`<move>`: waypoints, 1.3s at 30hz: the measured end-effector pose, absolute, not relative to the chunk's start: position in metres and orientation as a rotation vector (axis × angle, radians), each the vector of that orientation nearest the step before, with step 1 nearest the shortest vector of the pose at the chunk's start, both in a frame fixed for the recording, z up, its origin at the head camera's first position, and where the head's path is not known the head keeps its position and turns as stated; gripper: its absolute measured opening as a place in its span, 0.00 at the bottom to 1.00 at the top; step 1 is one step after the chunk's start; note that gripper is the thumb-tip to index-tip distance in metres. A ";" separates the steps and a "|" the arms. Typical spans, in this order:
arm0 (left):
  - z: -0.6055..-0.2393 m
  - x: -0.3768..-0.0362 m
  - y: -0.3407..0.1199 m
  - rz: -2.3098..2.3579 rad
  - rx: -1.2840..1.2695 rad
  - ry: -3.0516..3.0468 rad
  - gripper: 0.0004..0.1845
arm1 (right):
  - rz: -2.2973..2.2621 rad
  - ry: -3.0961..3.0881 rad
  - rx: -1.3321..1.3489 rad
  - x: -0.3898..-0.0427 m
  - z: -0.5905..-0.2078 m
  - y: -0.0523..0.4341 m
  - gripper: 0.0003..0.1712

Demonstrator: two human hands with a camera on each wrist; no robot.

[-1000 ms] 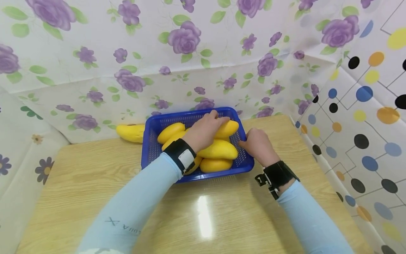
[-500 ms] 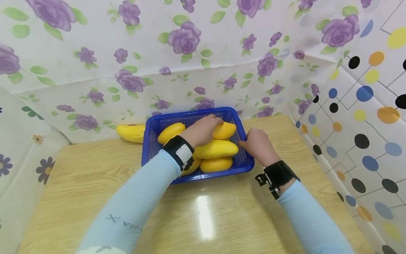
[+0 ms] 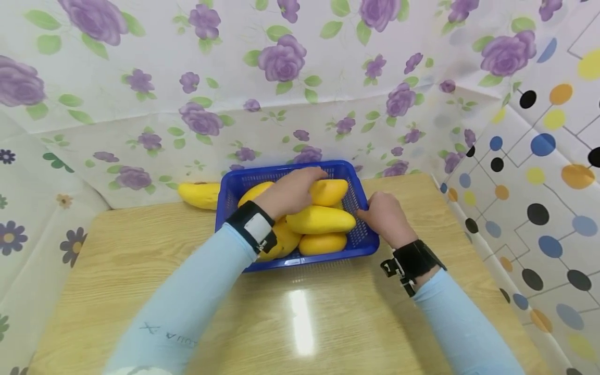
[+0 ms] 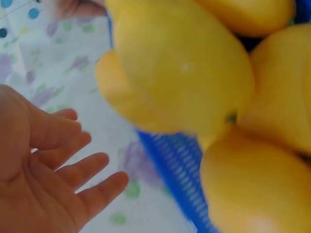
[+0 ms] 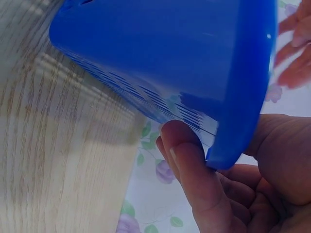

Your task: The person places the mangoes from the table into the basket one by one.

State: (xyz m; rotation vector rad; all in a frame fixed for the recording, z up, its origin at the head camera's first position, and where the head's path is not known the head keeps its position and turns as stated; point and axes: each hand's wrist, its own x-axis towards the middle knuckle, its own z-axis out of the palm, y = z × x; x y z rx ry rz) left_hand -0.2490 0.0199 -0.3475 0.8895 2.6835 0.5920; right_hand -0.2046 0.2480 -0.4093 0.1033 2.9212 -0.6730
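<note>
Head view: blue basket [image 3: 361,240] of yellow mangoes [image 3: 321,219] sits at the tabletop's [image 3: 140,260] far edge. Left hand [image 3: 290,190] lies over the top mangoes; grip unclear here. Right hand [image 3: 386,216] grips the basket's right rim. One lone mango [image 3: 199,195] lies left of the basket.

Left wrist view: left hand [image 4: 46,170] spread wide, fingers straight, holding nothing, beside the mangoes [image 4: 184,63].

Right wrist view: right hand [image 5: 233,184] pinches the basket [image 5: 170,58] rim.
</note>
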 end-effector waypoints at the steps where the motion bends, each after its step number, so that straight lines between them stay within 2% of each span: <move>1: -0.344 -0.248 0.013 0.618 0.887 2.708 0.30 | -0.673 2.921 0.099 -0.205 -0.410 0.248 0.28; 6: -0.328 -0.249 -0.030 0.704 0.813 2.872 0.35 | -0.667 2.935 0.082 -0.204 -0.412 0.248 0.29; 11: -0.325 -0.256 -0.085 0.781 0.687 3.052 0.34 | -0.672 2.923 0.091 -0.204 -0.410 0.246 0.29; 18: -0.346 -0.262 -0.160 0.879 0.420 3.259 0.38 | -0.674 2.914 0.086 -0.204 -0.411 0.245 0.29; 23: -0.366 -0.268 -0.196 0.878 0.247 3.286 0.42 | -0.682 2.912 0.097 -0.203 -0.411 0.246 0.28; 28: -0.391 -0.274 -0.214 0.739 0.198 3.243 0.46 | -0.674 2.911 0.114 -0.202 -0.413 0.248 0.29; 35: -0.422 -0.280 -0.217 0.529 0.274 3.150 0.61 | -0.624 2.947 0.083 -0.202 -0.415 0.247 0.29; 39: -0.432 -0.285 -0.213 0.493 0.312 3.181 0.66 | -0.613 2.944 0.095 -0.204 -0.415 0.246 0.30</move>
